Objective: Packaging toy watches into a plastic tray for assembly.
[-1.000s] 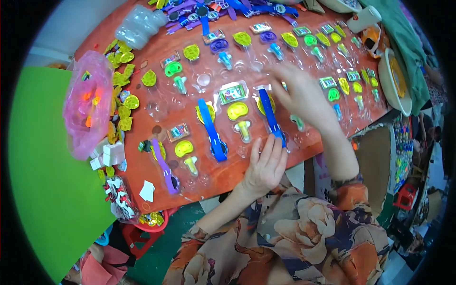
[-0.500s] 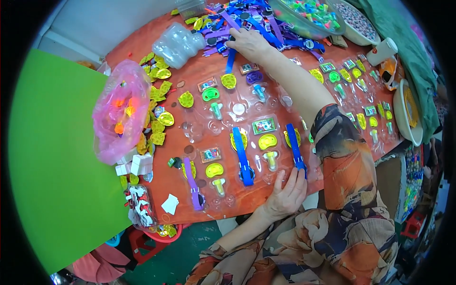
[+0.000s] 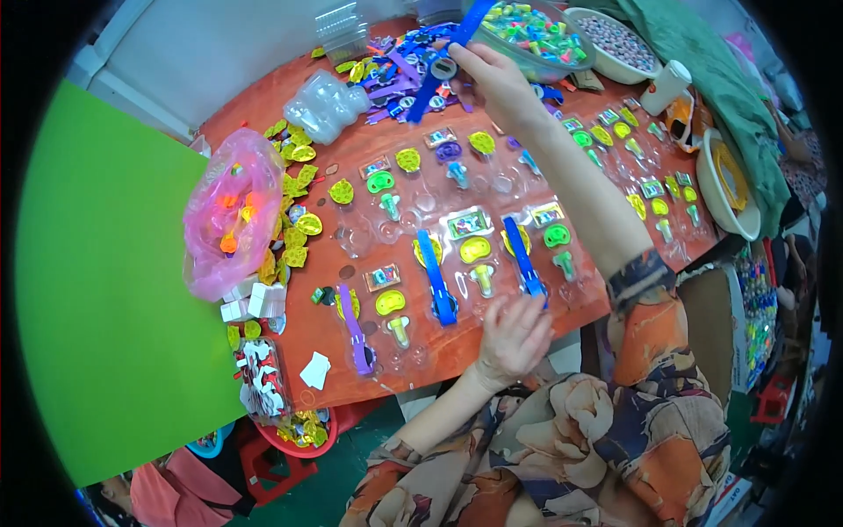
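My right hand [image 3: 502, 83] pinches a blue toy wristwatch [image 3: 428, 91] with a round face, raised over a heap of blue and purple watches [image 3: 399, 81]. Down at the near table edge my left hand [image 3: 516, 341] has its fingers stretched out, the tips by the lower end of a blue watch [image 3: 524, 255] in a clear blister tray. To its left lie another blue watch [image 3: 436, 279] and a purple one [image 3: 355, 332], each in a tray. Beside them in the trays are a yellow oval piece [image 3: 475, 250], a small whistle-like piece [image 3: 481, 279] and a little boxed game [image 3: 469, 224].
A pink plastic bag [image 3: 211, 206] with orange pieces, yellow pieces [image 3: 296, 224] and white boxes [image 3: 266, 300] line the left side. At the back stand a tub of colourful pieces [image 3: 536, 39] and a white basin [image 3: 619, 44]. More filled trays [image 3: 663, 193] lie at right, near a white cup [image 3: 667, 86].
My right hand has lifted a blue watch from the heap and moved slightly right. My left hand has drawn back a little from the tray's watch. The view has shifted slightly.
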Tool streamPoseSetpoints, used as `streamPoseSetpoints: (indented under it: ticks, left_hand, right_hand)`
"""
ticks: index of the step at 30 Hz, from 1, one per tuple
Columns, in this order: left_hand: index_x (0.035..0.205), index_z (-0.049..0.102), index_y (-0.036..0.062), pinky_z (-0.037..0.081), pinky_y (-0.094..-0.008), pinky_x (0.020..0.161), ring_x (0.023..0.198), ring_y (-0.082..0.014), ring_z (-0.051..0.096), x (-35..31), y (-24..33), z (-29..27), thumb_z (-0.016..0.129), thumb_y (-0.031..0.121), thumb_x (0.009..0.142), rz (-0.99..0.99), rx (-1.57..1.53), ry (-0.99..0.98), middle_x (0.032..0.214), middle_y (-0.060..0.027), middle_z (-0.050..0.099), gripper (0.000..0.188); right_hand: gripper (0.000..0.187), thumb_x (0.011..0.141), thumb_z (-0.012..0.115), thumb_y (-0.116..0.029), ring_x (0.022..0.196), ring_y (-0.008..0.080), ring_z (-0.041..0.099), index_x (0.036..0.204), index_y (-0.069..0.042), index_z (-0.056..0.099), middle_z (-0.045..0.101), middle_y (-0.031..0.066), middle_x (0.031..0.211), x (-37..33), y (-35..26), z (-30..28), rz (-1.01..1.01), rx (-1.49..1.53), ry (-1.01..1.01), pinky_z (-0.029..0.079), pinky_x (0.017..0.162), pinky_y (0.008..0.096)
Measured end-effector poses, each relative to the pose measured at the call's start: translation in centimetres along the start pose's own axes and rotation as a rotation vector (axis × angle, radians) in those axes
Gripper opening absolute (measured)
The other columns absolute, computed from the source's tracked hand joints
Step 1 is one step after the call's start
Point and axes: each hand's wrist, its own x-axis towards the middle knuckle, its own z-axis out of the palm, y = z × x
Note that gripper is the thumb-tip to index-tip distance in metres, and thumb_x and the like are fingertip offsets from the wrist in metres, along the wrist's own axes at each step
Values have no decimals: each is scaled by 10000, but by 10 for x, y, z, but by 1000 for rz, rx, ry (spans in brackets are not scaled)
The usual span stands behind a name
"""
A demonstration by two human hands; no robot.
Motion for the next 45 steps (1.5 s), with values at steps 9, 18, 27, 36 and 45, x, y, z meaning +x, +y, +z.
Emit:
streamPoseSetpoints:
  ticks: [9,18,27,36,45]
  left_hand:
    - [1241,577,86,509,-314,719,893,-163,648,60,-13,-49,361,490,1064,-1152,-1586,250,1089,-60,667,491]
    - [1160,620,49,463,-215,638,745,-77,608,51,-13,-47,542,196,1017,-1117,-1175,237,885,-24,677,219]
    - [1205,654,21,410,-166,573,664,-15,526,32,1,-45,559,135,1014,-1009,-798,132,823,24,649,242]
    - [1186,650,-27,511,-231,658,749,-72,627,21,11,-45,594,84,986,-878,-568,133,857,-34,691,235]
    - [1123,661,-20,528,-319,608,704,-216,704,15,11,-47,628,53,939,-653,-223,97,812,-158,701,201]
  right_hand:
    - [263,816,747,-109,1179,251,569,1078,-101,725,704,64,1187,-234,-4,-8,-493,-522,-253,362,1064,419]
    - [247,999,547,-78,676,116,530,1226,-3,608,687,209,1127,-329,8,6,-183,52,43,412,584,231]
    - [222,988,627,-178,698,61,601,1054,27,682,669,21,841,-325,-2,-2,460,73,-18,476,647,201]
    - [214,980,630,-202,659,57,580,1009,5,675,648,19,765,-327,7,11,567,105,65,454,616,200]
    - [206,960,643,-267,607,14,537,959,-65,685,628,-33,683,-331,19,7,613,119,71,330,522,163]
